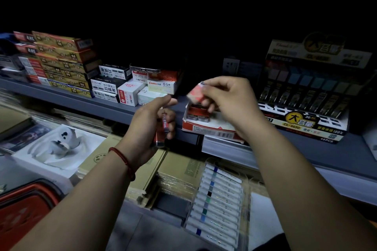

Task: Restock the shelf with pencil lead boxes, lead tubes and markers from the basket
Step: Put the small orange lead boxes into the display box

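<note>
My left hand [152, 122] grips several red lead tubes [163, 128] held upright in front of the grey shelf [106, 106]. My right hand [226, 96] pinches one blurred red lead tube [195, 93] just above an open red-and-white display box [206, 124] that holds more tubes and stands on the shelf edge. A clear case of markers [218, 199] lies on the lower level under my right forearm. The red basket [24, 210] shows at the bottom left corner.
Stacked lead boxes [63, 63] and small white boxes [130, 91] fill the shelf's left part. A large black-and-yellow display of lead tubes [306, 96] stands at the right. Notebooks and a white toy package [59, 144] lie below.
</note>
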